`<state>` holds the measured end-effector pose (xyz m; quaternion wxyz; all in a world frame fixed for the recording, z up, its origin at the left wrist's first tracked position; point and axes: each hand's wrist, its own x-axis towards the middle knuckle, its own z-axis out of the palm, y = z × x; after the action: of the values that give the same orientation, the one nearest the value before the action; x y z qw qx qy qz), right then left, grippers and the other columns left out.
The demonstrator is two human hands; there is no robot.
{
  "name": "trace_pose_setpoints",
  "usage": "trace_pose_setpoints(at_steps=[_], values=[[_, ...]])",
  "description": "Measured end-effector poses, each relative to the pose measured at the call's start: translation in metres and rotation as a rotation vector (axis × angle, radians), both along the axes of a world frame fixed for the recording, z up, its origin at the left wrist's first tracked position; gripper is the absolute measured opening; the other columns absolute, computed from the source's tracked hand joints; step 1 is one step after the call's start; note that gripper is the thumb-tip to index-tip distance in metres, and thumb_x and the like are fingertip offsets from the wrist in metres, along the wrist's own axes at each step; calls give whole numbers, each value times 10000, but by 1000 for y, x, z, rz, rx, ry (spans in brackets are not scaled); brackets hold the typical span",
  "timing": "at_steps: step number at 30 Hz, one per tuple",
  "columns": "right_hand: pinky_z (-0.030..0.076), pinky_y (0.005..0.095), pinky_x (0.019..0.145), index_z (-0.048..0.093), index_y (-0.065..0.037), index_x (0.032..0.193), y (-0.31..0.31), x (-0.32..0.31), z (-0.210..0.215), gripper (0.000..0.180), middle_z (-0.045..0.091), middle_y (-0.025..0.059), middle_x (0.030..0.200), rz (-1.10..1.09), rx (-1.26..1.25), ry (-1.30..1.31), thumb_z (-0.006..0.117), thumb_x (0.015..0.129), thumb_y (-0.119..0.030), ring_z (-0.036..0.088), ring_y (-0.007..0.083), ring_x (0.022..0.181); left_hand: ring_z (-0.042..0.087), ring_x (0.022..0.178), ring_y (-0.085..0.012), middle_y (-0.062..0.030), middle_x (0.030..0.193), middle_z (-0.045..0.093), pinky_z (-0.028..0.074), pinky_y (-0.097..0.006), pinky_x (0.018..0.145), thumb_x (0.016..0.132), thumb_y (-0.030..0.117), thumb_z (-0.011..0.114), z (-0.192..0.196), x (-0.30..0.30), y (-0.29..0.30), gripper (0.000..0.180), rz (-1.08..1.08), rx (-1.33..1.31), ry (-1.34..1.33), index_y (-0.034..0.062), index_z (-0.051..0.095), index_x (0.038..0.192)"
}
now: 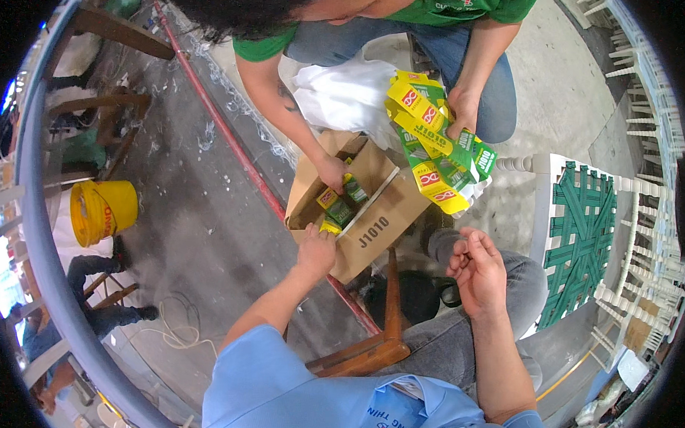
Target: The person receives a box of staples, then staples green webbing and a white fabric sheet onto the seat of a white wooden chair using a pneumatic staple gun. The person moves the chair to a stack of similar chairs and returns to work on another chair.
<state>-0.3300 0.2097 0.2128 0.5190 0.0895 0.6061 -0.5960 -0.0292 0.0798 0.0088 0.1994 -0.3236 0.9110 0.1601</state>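
My left hand (316, 249) reaches over the near edge of an open cardboard carton (381, 231), its fingers closed on a small yellow-green box (330, 226) inside. Another small green and yellow box (333, 206) stands beside it in the carton. My right hand (480, 273) is raised above my knee, fingers loosely bent, with nothing visible in them. Across from me, a co-worker's one hand (331, 171) dips into the carton by a green box (354, 188). Their other hand (463, 112) grips a bunch of flattened yellow and green boxes (430, 135).
White cloth or plastic (346, 97) lies behind the carton. A red pipe (226, 131) runs along the floor under it. At left stands a yellow bucket (105, 212); at right, a white frame with green woven straps (581, 236). A wooden chair part (370, 356) is near my lap.
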Motion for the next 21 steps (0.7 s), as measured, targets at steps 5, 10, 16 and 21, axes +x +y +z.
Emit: trace_pose_setpoints(at_steps=[5, 10, 16, 21], values=[[530, 309, 649, 628, -44, 1260, 4, 0, 1, 310, 655, 35, 905, -9, 6, 18, 625, 1094, -305, 617, 132, 727, 736, 1071, -368, -243, 1012, 766, 583, -476, 934, 895, 253, 679, -10, -35, -47, 307, 311, 244, -180, 0, 734, 1060], [531, 315, 656, 634, -48, 1252, 3, -1, 3, 301, 655, 34, 903, 21, -29, -17, 624, 1095, -305, 613, 134, 735, 730, 1102, -332, -177, 1134, 775, 568, -440, 966, 891, 453, 745, -68, -36, -103, 544, 87, 602, -577, 94, 728, 1299], [526, 323, 658, 640, -49, 1238, -2, -4, 6, 300, 656, 34, 909, -6, -12, -28, 625, 1094, -312, 613, 147, 735, 681, 1175, -295, -104, 1271, 745, 543, -409, 1007, 890, 600, 763, -94, -49, -99, 669, 272, 700, -472, 146, 708, 1379], [525, 321, 662, 642, -52, 1234, -3, -7, 10, 295, 656, 34, 914, 14, -61, -53, 627, 1093, -311, 622, 148, 742, 710, 877, -288, -137, 1003, 742, 542, -440, 746, 867, 328, 699, -76, -32, -103, 390, 1406, 874, 110, 17, 758, 1095]])
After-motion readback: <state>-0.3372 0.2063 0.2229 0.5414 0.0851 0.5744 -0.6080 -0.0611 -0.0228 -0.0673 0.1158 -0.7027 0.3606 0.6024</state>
